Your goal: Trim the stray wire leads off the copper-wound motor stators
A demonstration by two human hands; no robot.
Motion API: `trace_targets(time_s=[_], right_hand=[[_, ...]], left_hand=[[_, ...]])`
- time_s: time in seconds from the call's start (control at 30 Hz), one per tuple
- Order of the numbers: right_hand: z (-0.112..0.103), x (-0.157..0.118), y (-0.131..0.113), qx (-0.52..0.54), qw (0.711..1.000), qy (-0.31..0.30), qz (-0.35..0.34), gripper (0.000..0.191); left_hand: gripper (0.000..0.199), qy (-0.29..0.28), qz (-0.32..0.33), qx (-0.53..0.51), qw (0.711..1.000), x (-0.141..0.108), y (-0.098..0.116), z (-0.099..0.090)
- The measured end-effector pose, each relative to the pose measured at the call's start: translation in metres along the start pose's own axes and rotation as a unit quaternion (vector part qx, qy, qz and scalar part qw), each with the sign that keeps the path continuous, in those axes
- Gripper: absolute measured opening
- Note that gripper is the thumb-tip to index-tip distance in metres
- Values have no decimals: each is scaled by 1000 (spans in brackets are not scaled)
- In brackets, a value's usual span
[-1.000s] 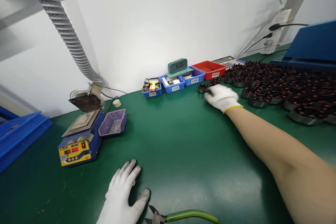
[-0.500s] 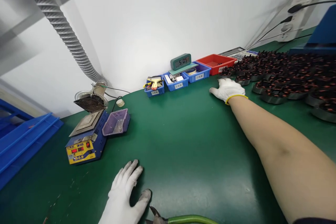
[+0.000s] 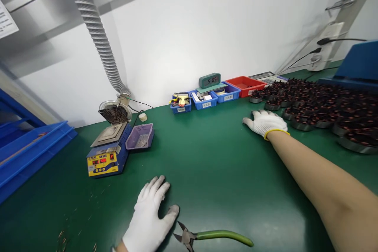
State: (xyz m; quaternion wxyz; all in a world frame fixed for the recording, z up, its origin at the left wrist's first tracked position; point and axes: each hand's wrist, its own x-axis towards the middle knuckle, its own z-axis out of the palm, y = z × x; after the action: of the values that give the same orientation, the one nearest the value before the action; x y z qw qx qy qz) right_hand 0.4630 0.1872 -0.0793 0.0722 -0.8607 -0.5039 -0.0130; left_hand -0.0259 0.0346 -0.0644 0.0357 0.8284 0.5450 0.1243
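Note:
My left hand (image 3: 152, 212), in a white glove with greyed fingertips, lies flat on the green table (image 3: 203, 165) with its fingers apart. Just right of its thumb are cutting pliers (image 3: 218, 235) with green handles, their jaws spread; nobody holds them. My right hand (image 3: 265, 122), gloved in white with a yellow cuff, rests palm down farther back with fingers spread, holding nothing. It is nearest to the many round metal-rimmed parts with dark and copper windings (image 3: 333, 102) on the right.
A yellow-and-blue heating unit (image 3: 106, 161) and a purple tray (image 3: 140, 137) stand left, under a grey duct hose (image 3: 100, 35). Blue bins (image 3: 206, 104), a clock (image 3: 209, 80) and a red tray (image 3: 246, 85) line the wall. Blue crates (image 3: 35, 153) are far left.
The view has shifted, showing more of the pliers and the near table. My right hand is slightly nearer relative to the round parts; my left hand still lies flat beside the pliers.

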Motion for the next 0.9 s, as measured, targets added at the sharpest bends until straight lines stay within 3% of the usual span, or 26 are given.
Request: trace_targets(time_s=[0.3, 0.43, 0.57, 0.77, 0.83, 0.9], right_hand=[[-23, -48, 39, -2, 1000, -14, 2, 40], [-34, -84, 48, 9, 1000, -22, -2, 39], [-40, -143, 55, 22, 999, -22, -40, 39], [-60, -257, 63, 30, 996, -44, -70, 46], [-77, -295, 81, 39, 994, -79, -64, 48], [-105, -336, 115, 43, 993, -106, -17, 49]], left_hand=[[47, -10, 7, -38, 999, 11, 4, -4], [45, -13, 26, -48, 998, 17, 4, -9], [45, -17, 40, -38, 998, 20, 5, -17], [50, -52, 43, -47, 997, 13, -3, -29], [56, -71, 47, -51, 995, 11, -8, -31], [61, -91, 57, -56, 993, 15, -15, -31]])
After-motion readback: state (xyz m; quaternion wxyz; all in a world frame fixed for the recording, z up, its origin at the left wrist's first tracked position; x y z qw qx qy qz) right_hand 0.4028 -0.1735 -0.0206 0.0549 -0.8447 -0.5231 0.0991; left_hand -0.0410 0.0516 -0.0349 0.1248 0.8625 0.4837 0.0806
